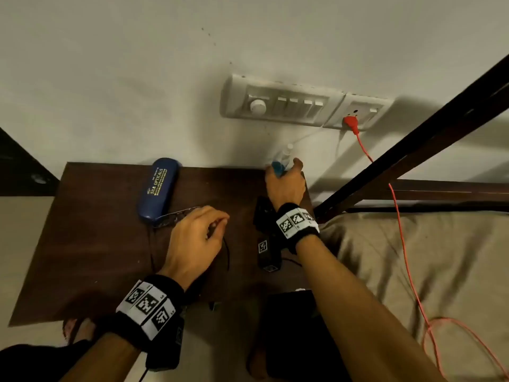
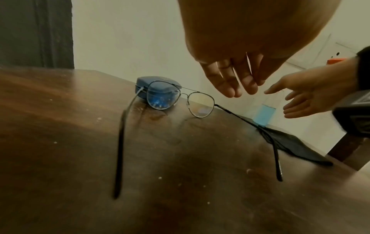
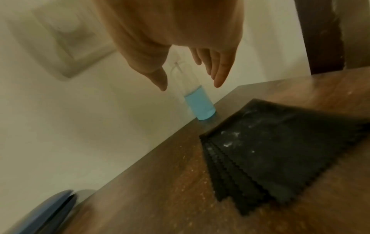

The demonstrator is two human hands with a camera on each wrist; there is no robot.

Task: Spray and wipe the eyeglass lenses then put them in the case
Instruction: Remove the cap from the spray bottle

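Wire-framed eyeglasses point(image 2: 180, 98) stand unfolded on the dark wooden table point(image 2: 60, 126), lenses toward the wall. A shut blue case point(image 1: 158, 187) lies just behind them. My left hand point(image 2: 236, 88) hovers over the glasses with straight fingers and holds nothing. A clear spray bottle point(image 3: 198, 101) with blue liquid stands at the table's back right edge against the wall. My right hand point(image 3: 190, 87) reaches for it with thumb and fingers spread on either side, a gap visible between them and the bottle. A folded black cloth point(image 3: 280, 150) lies below that hand.
A switch panel point(image 1: 283, 104) with a red plug point(image 1: 351, 122) and orange cable hangs on the wall above the bottle. A dark bed rail point(image 1: 413, 144) and beige bedding point(image 1: 413, 257) lie right of the table. A small black device point(image 1: 268, 255) sits near the table's front.
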